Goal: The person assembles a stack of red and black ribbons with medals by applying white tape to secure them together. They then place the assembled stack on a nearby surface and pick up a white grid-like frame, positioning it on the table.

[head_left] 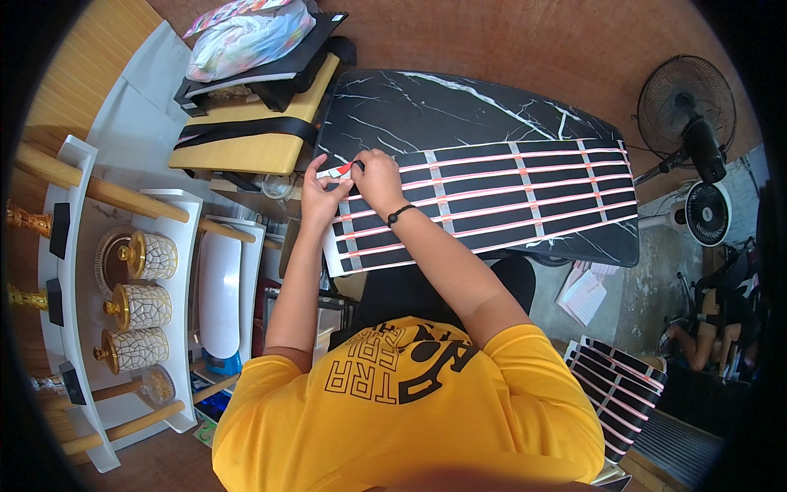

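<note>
Both hands at the near-left corner of a striped sheet on a black marble bench.

The left hand (318, 197) and right hand (379, 176) each have their grip pinched on a small red-and-white strip (343, 170) between them. The striped sheet (492, 201) spreads rightward from the hands across the bench (426, 107); gold-lidded jars (139, 303) stand well to the left.

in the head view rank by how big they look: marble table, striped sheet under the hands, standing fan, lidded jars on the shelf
1. Marble table
2. Striped sheet, which both hands, left hand and right hand, touch at its left end
3. Standing fan
4. Lidded jars, each smallest; the three look alike

The fisheye shrinks things near the rim, so the fan's rank is unsure.
</note>
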Action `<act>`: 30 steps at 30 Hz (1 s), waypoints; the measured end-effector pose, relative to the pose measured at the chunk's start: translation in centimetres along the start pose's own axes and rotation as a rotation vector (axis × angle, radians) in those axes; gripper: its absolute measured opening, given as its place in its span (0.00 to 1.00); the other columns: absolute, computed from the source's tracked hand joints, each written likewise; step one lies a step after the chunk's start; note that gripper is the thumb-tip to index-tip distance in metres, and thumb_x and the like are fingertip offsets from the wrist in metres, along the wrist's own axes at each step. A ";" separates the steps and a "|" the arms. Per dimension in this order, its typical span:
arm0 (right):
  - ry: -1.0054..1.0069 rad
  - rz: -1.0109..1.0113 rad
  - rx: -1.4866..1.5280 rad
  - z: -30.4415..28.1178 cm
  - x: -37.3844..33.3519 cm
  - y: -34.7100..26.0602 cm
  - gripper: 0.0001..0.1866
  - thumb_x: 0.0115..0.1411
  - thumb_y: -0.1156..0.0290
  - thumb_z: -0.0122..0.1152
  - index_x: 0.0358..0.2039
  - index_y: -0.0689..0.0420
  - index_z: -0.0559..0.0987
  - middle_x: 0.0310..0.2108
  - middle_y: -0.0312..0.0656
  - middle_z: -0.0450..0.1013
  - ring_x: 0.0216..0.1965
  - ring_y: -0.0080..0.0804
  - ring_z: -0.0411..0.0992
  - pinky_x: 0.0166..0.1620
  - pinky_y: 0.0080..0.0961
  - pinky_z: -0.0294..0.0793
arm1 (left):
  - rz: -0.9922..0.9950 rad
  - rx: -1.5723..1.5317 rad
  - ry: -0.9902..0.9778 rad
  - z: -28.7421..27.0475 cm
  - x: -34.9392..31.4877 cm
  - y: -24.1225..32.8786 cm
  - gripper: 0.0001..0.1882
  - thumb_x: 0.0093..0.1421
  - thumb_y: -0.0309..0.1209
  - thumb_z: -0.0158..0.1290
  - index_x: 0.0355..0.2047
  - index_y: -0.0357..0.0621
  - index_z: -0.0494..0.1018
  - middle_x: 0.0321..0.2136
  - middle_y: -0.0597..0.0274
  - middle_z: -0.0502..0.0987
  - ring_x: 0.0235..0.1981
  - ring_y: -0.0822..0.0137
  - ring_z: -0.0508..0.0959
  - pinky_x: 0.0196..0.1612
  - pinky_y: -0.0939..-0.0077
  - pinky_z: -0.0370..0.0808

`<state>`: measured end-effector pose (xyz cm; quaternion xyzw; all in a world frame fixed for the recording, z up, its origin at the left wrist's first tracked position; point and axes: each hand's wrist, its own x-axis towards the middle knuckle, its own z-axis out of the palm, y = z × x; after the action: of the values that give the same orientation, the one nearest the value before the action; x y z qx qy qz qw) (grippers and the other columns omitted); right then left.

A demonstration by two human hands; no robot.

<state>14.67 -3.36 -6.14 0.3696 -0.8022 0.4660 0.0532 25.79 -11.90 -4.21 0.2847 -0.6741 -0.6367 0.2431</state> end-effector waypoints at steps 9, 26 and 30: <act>-0.013 -0.017 -0.020 -0.2 0.0 -0.2 0.07 0.53 0.69 0.62 0.29 0.60 0.82 0.31 0.50 0.76 0.36 0.50 0.76 0.43 0.44 0.75 | 0.016 -0.033 0.001 0.0 -0.3 0.0 0.38 0.53 0.17 0.63 0.61 0.38 0.57 0.31 0.56 0.81 0.33 0.72 0.80 0.34 0.80 0.80; 0.033 0.028 -0.015 2.2 2.0 0.7 0.09 0.50 0.72 0.59 0.31 0.61 0.83 0.33 0.54 0.78 0.37 0.52 0.77 0.45 0.44 0.76 | 0.104 -0.044 -0.041 -1.8 2.9 -2.2 0.31 0.54 0.19 0.64 0.56 0.41 0.62 0.33 0.59 0.79 0.31 0.70 0.79 0.35 0.77 0.78; 0.055 0.058 -0.091 2.6 2.1 1.3 0.06 0.52 0.69 0.61 0.26 0.58 0.81 0.32 0.51 0.76 0.38 0.49 0.75 0.43 0.44 0.76 | 0.163 -0.093 -0.028 -1.7 2.6 -3.7 0.32 0.53 0.17 0.63 0.56 0.42 0.63 0.29 0.64 0.78 0.30 0.73 0.77 0.36 0.80 0.73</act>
<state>12.95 -6.17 -7.58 0.3305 -0.8311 0.4403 0.0786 25.36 -15.02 -7.84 0.2085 -0.6681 -0.6493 0.2977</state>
